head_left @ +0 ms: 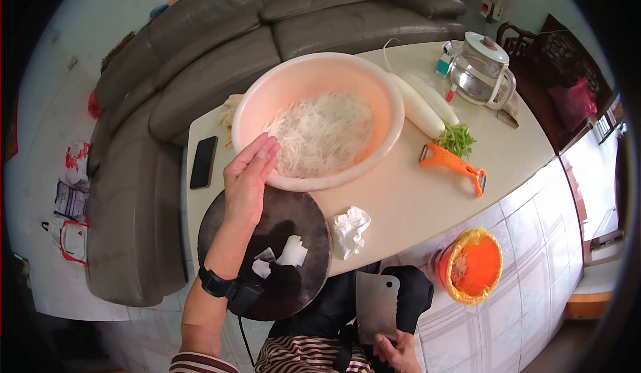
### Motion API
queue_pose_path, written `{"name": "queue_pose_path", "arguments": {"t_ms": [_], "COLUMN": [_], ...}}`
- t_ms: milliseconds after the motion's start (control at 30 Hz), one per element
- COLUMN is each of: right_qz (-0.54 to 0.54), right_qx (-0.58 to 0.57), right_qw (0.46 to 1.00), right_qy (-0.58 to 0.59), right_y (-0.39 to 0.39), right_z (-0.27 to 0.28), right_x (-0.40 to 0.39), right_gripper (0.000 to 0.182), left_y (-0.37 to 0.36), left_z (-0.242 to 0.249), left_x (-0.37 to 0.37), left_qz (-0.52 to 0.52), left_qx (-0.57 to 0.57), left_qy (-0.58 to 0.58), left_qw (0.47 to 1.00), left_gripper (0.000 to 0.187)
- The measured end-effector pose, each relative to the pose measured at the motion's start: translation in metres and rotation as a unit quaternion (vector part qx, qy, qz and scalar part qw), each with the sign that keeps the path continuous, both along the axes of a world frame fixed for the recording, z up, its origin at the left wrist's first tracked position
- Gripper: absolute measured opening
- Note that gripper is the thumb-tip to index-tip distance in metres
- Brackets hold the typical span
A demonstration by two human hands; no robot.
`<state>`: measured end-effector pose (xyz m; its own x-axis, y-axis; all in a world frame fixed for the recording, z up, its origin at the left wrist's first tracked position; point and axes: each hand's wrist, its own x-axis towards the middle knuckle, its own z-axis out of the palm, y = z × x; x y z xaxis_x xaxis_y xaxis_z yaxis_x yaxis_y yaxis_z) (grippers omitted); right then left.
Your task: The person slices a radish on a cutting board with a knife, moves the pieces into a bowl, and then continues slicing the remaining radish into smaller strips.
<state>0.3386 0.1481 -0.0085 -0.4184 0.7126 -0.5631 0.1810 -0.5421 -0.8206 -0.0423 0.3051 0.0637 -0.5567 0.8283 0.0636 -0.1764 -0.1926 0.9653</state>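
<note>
My left hand (248,176) reaches over the near left rim of a large pink basin (320,64). Its fingers stretch out close to white radish shreds (324,132) lying inside; nothing shows in the hand. Down by my lap, my right hand (397,353) grips a cleaver (377,306), its wide blade pointing up and away from me. Below my left forearm sits a round dark cutting board (310,219). A few white radish pieces (292,251) lie on it.
Whole white radishes (420,109), an orange peeler (454,162), a glass kettle (477,72), a phone (203,162) and crumpled tissue (352,229) are on the table (400,199). An orange bin (484,266) stands on the floor. A sofa (214,59) runs behind.
</note>
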Motion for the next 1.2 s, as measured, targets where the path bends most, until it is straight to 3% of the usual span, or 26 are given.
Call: {"name": "queue_pose_path", "arguments": {"t_ms": [133, 267, 333, 400, 533, 667, 800, 833, 900, 1067, 1200], "right_qz": [0.049, 0.045, 0.057, 0.061, 0.091, 0.106, 0.120, 0.116, 0.108, 0.093, 0.100], "right_qx": [-0.019, -0.036, -0.009, -0.013, -0.019, -0.010, 0.029, 0.045, 0.063, 0.099, 0.106], "right_qw": [0.998, 0.998, 0.998, 0.998, 0.996, 0.994, 0.992, 0.992, 0.992, 0.991, 0.989], "right_qy": [-0.018, 0.004, 0.016, 0.014, 0.014, 0.010, 0.007, 0.006, 0.004, -0.016, -0.026], "right_y": [-0.003, 0.002, 0.003, 0.005, 0.009, 0.008, 0.005, 0.003, -0.002, -0.013, -0.021], "right_z": [-0.017, -0.017, -0.021, -0.019, -0.017, -0.016, -0.015, -0.015, -0.012, -0.005, 0.002], "right_x": [0.006, 0.000, -0.003, -0.007, -0.010, -0.013, -0.017, -0.018, -0.021, -0.028, -0.036], "right_gripper": [0.035, 0.028, 0.027, 0.028, 0.031, 0.030, 0.030, 0.030, 0.030, 0.029, 0.029], "left_y": [-0.026, -0.066, -0.094, -0.129, -0.188, -0.198, -0.193, -0.192, -0.191, -0.202, -0.232], "left_z": [0.002, 0.015, 0.017, 0.004, -0.014, -0.023, -0.038, -0.040, -0.041, -0.042, -0.041], "left_x": [-0.005, 0.002, 0.003, 0.004, 0.027, 0.044, 0.040, 0.038, 0.035, 0.035, 0.034], "left_qz": [0.016, 0.019, -0.024, -0.033, -0.045, -0.004, 0.013, 0.012, 0.003, 0.031, 0.012], "left_qx": [-0.040, -0.101, -0.207, -0.210, -0.261, -0.259, -0.227, -0.222, -0.240, -0.179, -0.159], "left_qy": [-0.050, 0.005, 0.217, 0.315, 0.399, 0.475, 0.542, 0.542, 0.441, 0.361, 0.130], "left_qw": [0.998, 0.995, 0.954, 0.925, 0.878, 0.841, 0.809, 0.810, 0.865, 0.915, 0.979], "left_gripper": [0.030, 0.021, 0.019, 0.021, 0.035, 0.047, 0.034, 0.034, 0.025, 0.020, 0.026]}}
